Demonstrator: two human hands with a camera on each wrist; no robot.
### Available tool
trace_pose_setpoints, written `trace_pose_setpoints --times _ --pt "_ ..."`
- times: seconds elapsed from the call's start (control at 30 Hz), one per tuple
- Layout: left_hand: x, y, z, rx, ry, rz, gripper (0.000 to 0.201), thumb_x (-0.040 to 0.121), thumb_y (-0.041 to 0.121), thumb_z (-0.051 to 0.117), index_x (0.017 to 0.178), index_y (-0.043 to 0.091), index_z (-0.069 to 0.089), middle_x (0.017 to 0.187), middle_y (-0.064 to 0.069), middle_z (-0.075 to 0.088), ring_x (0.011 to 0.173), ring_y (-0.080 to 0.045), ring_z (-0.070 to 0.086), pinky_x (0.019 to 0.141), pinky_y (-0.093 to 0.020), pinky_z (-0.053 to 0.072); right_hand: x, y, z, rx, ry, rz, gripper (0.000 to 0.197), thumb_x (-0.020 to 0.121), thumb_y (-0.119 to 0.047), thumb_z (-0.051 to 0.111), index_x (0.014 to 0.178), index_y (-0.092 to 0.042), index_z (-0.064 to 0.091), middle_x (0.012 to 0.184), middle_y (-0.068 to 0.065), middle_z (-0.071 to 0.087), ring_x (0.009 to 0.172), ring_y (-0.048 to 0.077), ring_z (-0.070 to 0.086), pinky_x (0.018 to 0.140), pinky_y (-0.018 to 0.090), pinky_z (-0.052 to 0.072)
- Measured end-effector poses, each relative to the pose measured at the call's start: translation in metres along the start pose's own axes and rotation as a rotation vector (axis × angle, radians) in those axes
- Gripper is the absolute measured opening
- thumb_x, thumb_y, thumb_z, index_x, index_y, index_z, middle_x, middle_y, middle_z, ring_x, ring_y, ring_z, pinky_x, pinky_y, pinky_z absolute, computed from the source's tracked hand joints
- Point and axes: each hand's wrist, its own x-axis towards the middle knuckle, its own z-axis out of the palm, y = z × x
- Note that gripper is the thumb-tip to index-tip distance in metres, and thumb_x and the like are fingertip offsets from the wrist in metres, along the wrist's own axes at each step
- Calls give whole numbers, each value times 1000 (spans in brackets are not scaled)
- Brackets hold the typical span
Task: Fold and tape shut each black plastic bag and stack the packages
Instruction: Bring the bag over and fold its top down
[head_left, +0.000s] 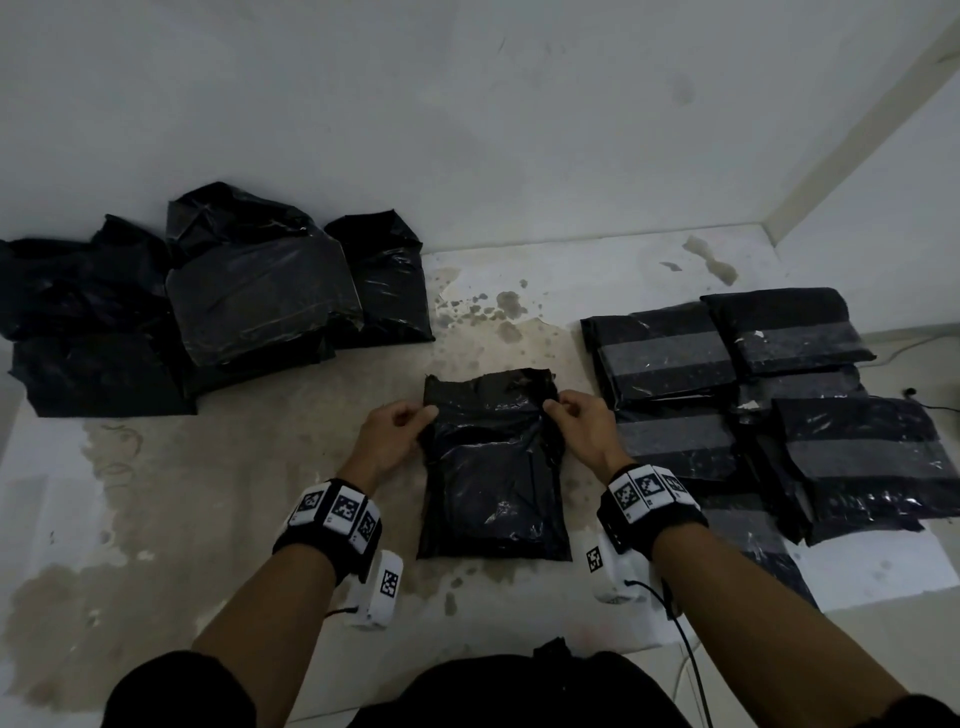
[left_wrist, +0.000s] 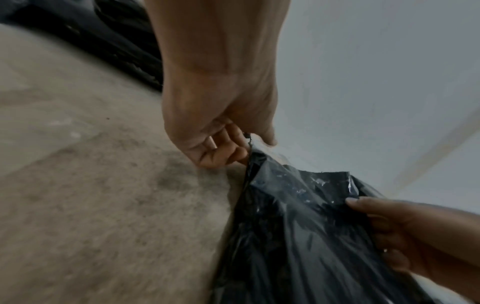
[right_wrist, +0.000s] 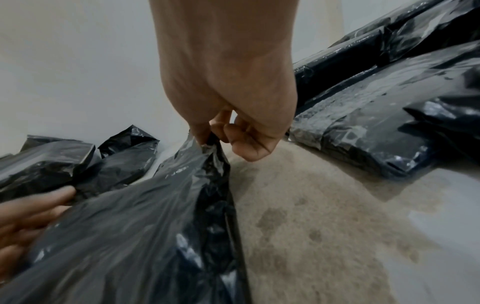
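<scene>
Both hands pinching the open end of a black bag on the stained floor

Left hand (head_left: 390, 434) and right hand (head_left: 582, 423) each hold a pinching grip on a side edge of the bag (head_left: 491, 486), between loose unsealed bags (head_left: 249, 296) at left and taped packages (head_left: 810, 410) at right

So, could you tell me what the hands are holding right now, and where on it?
Both pinch the black bag near its open top: left hand the left edge, right hand the right.
</scene>
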Motion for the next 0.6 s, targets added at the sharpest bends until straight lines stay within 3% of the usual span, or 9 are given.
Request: trace_pose_setpoints --times 0.07,0.1,0.17,0.2,0.27,0.37,0.47,0.6 --pt "1 3 3 -38 13 9 18 97 20 66 80 14 67 69 4 62 53 -2 53 54 -17 44 -1 -4 -2 40 -3 46 37 100 -17 61 65 -15 52 48 -12 51 39 2 42 45 14 33" --pt "1 5 4 -72 15 -12 17 98 16 64 82 11 64 72 0 62 48 -1 54 49 -15 43 -1 -6 -2 80 -23 82 32 102 -17 58 71 -10 55 54 -2 57 36 3 42 41 15 33" --pt "0 9 3 -202 -6 -85 13 100 14 60 90 5 60 82 -8 65 53 -6 65 47 -15 47 -3 -8 -2 151 -56 122 26 105 -17 54 81 -6 58 64 13 66 34 7 46 34 18 34" --pt "-1 9 4 -292 -20 -120 13 101 14 59 92 4 58 86 -9 65 62 -12 71 52 -16 53 -3 -9 -2 172 -62 123 25 105 -18 53 85 -5 59 70 15 69 35 11 51 33 18 34" --pt "-1 8 4 -397 -25 -149 14 102 11 56 89 6 54 88 -9 63 81 -20 74 67 -21 60 -3 -8 -1 166 -57 108 25 105 -21 54 84 -7 60 79 14 71 44 18 59 34 20 35" --pt "-4 2 4 -399 -5 -133 12 101 8 57 89 7 56 94 -9 66 94 -19 71 76 -21 59 -7 -4 -2 115 -46 102 34 103 -19 56 69 -16 56 66 3 60 61 24 66 38 22 38" --pt "-8 -2 2 -349 -8 -120 12 100 5 57 88 7 61 93 -8 68 91 -19 70 78 -21 57 -12 -2 -3 113 -59 108 37 101 -18 57 65 -17 54 61 -1 55 66 25 68 43 21 38" --pt "-12 6 -1 -371 15 -183 26 104 11 42 91 5 64 97 -13 68 85 -22 68 71 -27 57 -16 -6 -7 168 -123 166 25 103 -16 47 82 -9 59 79 11 62 64 19 69 44 21 38"
